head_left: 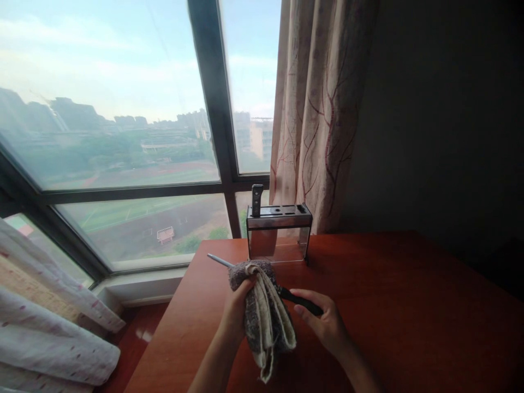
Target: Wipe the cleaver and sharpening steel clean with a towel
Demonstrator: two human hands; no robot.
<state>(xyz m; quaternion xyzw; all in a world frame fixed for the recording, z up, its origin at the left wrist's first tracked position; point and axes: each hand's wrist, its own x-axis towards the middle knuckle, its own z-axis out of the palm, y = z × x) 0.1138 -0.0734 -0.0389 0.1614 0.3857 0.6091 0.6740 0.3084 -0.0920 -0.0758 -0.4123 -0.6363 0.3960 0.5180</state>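
My left hand (236, 307) grips a folded grey and cream cloth (264, 316) wrapped around a thin metal rod or blade (220, 260) whose tip sticks out to the left. My right hand (323, 319) holds the tool's black handle (298, 299). Both hands hover over the red-brown wooden table (401, 305). Behind them stands a metal knife block (279, 229) with clear sides; one black-handled knife (256, 198) sits in its left slot.
A large window with a dark frame (213, 109) lies beyond the table. A patterned curtain (319, 109) hangs at the right of it. White fabric (49, 327) lies at the lower left, beside the table's left edge.
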